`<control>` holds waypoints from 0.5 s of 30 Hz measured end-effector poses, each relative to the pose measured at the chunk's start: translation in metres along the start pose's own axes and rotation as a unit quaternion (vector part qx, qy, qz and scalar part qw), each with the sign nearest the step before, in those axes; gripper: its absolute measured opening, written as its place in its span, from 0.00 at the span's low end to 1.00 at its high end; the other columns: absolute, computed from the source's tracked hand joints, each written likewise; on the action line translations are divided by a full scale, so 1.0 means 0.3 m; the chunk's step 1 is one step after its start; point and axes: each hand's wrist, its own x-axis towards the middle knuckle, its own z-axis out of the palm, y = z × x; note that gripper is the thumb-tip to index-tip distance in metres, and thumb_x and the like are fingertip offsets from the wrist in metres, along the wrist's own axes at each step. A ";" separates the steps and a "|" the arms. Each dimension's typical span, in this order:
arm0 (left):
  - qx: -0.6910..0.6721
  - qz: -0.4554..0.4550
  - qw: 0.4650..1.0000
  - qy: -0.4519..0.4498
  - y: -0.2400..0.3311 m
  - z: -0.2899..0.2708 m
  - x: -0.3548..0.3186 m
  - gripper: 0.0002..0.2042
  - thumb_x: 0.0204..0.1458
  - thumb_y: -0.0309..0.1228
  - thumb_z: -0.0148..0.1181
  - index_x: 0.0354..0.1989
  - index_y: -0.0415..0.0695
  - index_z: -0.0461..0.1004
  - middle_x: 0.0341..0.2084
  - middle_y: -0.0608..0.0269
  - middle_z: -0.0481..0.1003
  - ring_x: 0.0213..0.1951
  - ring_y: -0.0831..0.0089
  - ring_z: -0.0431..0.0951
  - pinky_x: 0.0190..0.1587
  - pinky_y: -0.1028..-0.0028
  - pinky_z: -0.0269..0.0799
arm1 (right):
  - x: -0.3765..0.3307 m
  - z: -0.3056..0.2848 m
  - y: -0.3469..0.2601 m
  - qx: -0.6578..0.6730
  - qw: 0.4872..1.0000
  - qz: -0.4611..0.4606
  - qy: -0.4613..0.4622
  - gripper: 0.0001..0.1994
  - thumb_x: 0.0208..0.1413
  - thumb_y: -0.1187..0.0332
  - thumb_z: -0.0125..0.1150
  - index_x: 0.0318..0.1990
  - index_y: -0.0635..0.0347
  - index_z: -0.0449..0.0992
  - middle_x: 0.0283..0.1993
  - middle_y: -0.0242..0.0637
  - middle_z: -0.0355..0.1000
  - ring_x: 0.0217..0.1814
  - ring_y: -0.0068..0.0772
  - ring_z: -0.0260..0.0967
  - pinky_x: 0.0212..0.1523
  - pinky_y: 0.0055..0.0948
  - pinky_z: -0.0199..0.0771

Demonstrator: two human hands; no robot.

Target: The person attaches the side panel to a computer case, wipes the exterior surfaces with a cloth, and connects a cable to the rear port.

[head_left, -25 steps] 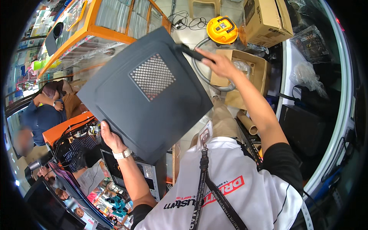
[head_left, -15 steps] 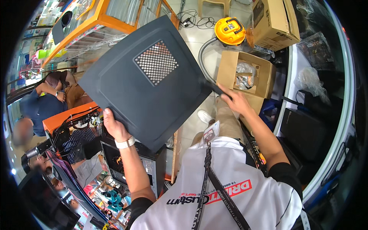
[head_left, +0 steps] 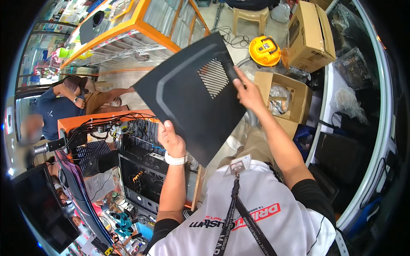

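A black computer case side panel (head_left: pixel 183 102) with a perforated vent (head_left: pixel 214 79) is held up tilted before me. My left hand (head_left: pixel 172 140) is closed on its lower left edge, thumb on the near face, the other fingers partly hidden behind. At the panel's right edge, beside the vent, my right hand (head_left: pixel 250 91) is wrapped round the dark nozzle of a vacuum hose; the nozzle's tip is hard to make out against the black panel. Below that hand a bend of grey hose (head_left: pixel 253 118) shows. The yellow vacuum cleaner (head_left: pixel 264 51) stands on the floor beyond.
An open computer case (head_left: pixel 139 181) stands left of my left forearm, by an orange-edged counter (head_left: pixel 85 121) with cables. A glass display case (head_left: pixel 141 25) is at the far left. Cardboard boxes (head_left: pixel 311 38) stand at right. A person (head_left: pixel 64 102) sits at left.
The panel has turned and shifted right with my left hand. My right hand has brought the nozzle up from the panel's lower right corner to beside the vent. The whole view has shifted slightly.
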 end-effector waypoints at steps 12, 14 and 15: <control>0.079 -0.034 0.995 -0.054 -0.161 0.002 -0.063 0.17 0.78 0.37 0.52 0.57 0.34 0.78 0.48 0.60 0.82 0.48 0.75 0.78 0.54 0.74 0.73 | -0.060 0.095 -0.014 -0.108 0.945 -0.275 -0.144 0.31 0.73 0.50 0.59 0.80 0.34 0.64 0.60 0.47 0.82 0.48 0.66 0.82 0.54 0.58 0.83; 0.121 -0.057 0.988 -0.071 -0.163 0.004 -0.069 0.18 0.78 0.38 0.52 0.60 0.33 0.77 0.50 0.59 0.82 0.51 0.74 0.79 0.57 0.73 0.73 | -0.042 0.084 -0.005 -0.033 0.976 -0.190 -0.101 0.30 0.73 0.49 0.58 0.80 0.31 0.64 0.64 0.47 0.80 0.52 0.67 0.82 0.57 0.58 0.82; 0.115 -0.050 0.989 -0.073 -0.164 0.016 -0.073 0.18 0.78 0.38 0.52 0.59 0.33 0.77 0.50 0.59 0.82 0.51 0.74 0.79 0.57 0.73 0.73 | -0.036 0.076 -0.003 -0.019 0.985 -0.158 -0.059 0.29 0.74 0.50 0.57 0.80 0.32 0.64 0.66 0.47 0.79 0.55 0.66 0.81 0.58 0.57 0.81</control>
